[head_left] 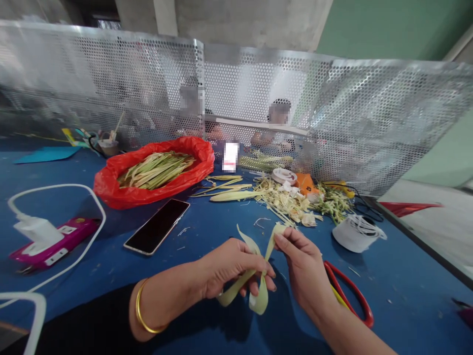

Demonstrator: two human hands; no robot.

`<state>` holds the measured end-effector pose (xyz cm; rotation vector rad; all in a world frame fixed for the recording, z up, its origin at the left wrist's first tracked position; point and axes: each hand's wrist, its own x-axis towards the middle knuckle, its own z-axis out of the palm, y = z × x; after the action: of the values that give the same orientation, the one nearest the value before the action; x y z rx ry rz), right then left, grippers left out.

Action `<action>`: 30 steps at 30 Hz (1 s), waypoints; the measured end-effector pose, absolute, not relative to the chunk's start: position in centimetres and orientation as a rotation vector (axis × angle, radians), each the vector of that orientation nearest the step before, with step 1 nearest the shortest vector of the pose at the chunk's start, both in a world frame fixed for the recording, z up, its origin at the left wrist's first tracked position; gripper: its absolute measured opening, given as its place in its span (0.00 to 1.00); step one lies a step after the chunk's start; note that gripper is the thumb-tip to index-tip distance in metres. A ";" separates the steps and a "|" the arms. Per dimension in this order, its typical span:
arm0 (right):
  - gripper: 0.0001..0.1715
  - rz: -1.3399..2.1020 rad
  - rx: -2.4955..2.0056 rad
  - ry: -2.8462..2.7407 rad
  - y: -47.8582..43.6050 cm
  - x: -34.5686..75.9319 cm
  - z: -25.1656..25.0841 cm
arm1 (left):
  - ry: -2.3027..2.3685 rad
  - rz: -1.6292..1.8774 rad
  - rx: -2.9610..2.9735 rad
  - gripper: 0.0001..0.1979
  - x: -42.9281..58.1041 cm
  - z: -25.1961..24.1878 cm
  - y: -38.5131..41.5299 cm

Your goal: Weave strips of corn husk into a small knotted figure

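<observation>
A pale green leaf strip (260, 297), looped like a bow, hangs between my two hands above the blue table. My left hand (236, 266), with a gold bangle at the wrist, pinches the crossing of the loops between thumb and fingers. One end of the strip rises to my right hand (301, 256), whose thumb and forefinger are closed on it. Partly behind my right forearm lie red-handled scissors (364, 301), their blades hidden. Beyond the hands, several long husk strips (234, 195) rest on the table.
A red plastic bag (107, 187) holds leaf strips at the back left. A phone (157, 228), a purple power strip (55, 246) and a white cable lie left. Scraps (291, 207) and a white roll (356, 234) are right. A perforated metal screen (254, 79) stands behind, with people beyond.
</observation>
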<state>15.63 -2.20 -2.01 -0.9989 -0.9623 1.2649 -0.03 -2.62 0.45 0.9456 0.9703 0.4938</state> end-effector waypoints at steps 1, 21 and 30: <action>0.15 1.254 -1.005 -0.962 -2.1 15.6 -2.0 | 0.970 0.478 0.944 0.08 0.0 0.4 -2.6; 0.21 1.559 -1.175 -1.356 -2.2 15.9 -0.8 | 1.010 0.437 1.275 0.20 1.1 0.1 -3.7; 0.13 1.308 -1.121 -1.294 -3.1 15.0 -0.8 | 0.996 0.316 1.345 0.16 1.0 0.4 -4.0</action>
<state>15.01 -3.05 -0.76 -1.1211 -1.2940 1.3082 0.95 -3.95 0.45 1.3446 0.9955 0.3159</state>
